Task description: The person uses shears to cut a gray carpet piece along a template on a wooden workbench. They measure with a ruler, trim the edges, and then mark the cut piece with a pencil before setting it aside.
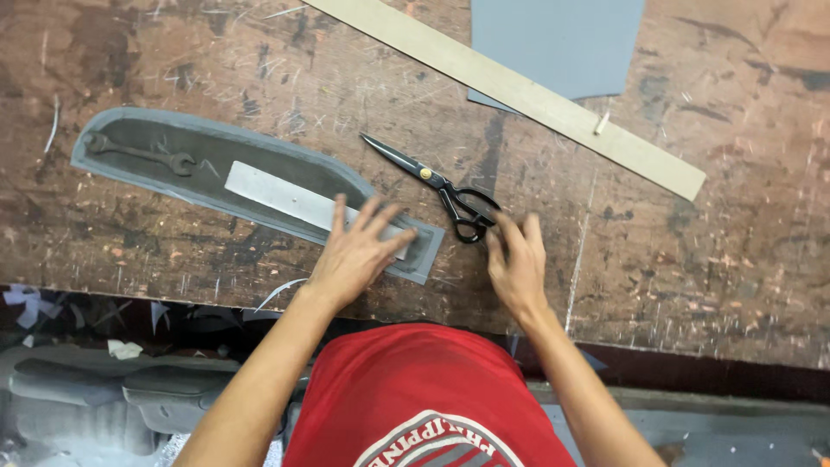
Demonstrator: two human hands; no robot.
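Left hand [356, 249] spread flat, fingers wide, pressing grey fabric piece [251, 186] and metal strip [298, 204] at 9 o'clock on worn wooden table [692, 285], right hand [517, 259] open, fingertips at black scissors [443, 188] handles, 12 o'clock of it, wrench [138, 153] on fabric's far left, long ruler [519, 91] at 1 o'clock

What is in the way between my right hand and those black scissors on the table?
Nothing visible. The right hand has its fingertips right at the handle loops of the black scissors, with only bare worn table around them. The left hand rests apart, on the grey fabric piece.
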